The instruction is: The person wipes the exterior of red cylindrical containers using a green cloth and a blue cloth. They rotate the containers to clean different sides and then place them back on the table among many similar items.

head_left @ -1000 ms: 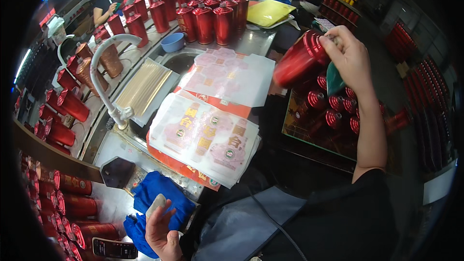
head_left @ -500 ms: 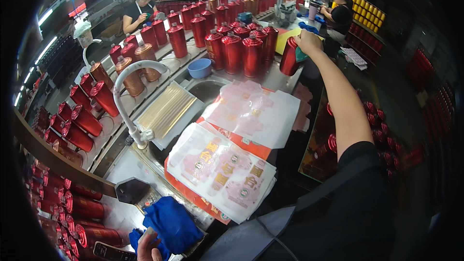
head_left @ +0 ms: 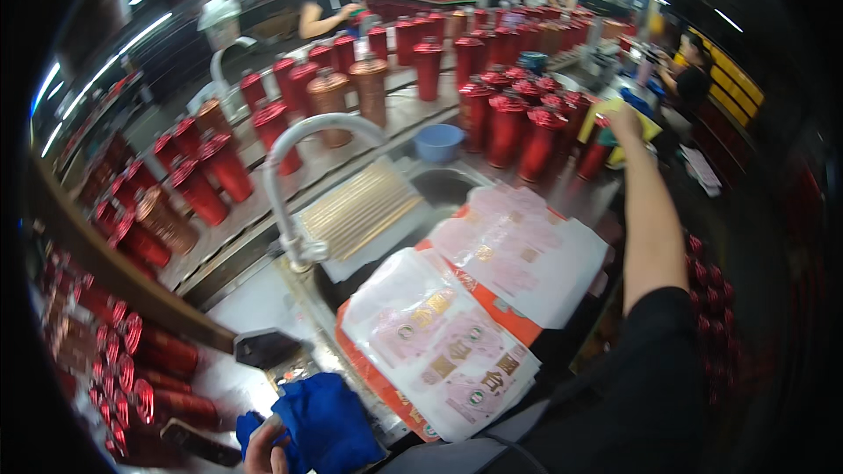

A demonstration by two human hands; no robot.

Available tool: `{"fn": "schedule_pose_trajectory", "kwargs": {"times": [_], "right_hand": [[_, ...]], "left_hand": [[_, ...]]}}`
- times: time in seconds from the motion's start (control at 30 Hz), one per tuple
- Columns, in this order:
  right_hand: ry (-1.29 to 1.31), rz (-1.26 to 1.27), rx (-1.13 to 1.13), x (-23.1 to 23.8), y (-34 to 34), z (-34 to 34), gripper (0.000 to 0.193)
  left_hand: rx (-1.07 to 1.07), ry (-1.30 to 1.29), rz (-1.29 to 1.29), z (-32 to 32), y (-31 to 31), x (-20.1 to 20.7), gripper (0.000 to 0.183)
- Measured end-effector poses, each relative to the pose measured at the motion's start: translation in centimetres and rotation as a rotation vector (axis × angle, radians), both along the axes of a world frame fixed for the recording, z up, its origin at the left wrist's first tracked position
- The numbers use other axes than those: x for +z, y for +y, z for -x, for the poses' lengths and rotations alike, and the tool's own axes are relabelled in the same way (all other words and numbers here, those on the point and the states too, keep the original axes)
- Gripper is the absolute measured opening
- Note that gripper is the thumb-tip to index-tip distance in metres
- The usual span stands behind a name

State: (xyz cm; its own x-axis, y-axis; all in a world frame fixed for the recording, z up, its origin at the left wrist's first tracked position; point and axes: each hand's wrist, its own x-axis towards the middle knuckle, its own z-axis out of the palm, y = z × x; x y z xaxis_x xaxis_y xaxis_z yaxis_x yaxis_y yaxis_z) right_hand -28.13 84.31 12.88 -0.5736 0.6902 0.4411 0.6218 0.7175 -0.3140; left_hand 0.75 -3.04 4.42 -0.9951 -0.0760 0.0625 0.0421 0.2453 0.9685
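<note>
My right hand [head_left: 625,125], arm stretched far to the right, is closed on the top of a red metallic bottle [head_left: 594,161]. A bit of green cloth [head_left: 606,138] shows at its grip. The bottle stands beside a cluster of similar red bottles [head_left: 509,127]; whether its base touches the counter is blurred. At the lower edge, my left hand [head_left: 265,449] is partly cut off. Its fingers are loosely bent and apart, beside a crumpled blue cloth [head_left: 327,421]. Printed sheets with pink and gold designs [head_left: 448,342] lie in front of me in two piles on red-orange backing.
A curved white tap [head_left: 281,167] rises beside a sink, with a ribbed gold-toned sheet [head_left: 360,211] over it. A blue bowl [head_left: 438,142] stands behind. Red and copper bottles line the far ledge and lower left, near a dark phone [head_left: 200,441]. Other people work beyond.
My view has swung left, so the scene sits farther right and lower. My right hand still grips the red bottle, now close to the cluster. My left hand stays by the blue cloth.
</note>
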Motion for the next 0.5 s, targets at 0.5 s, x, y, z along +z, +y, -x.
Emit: {"fn": "schedule_pose_trajectory", "kwargs": {"times": [0.5], "right_hand": [[0.366, -0.237, 1.152, 15.6, -41.9, 12.0, 0.036]], "left_hand": [[0.033, 0.026, -0.26, 0.9, 2.4, 2.3, 0.035]]}}
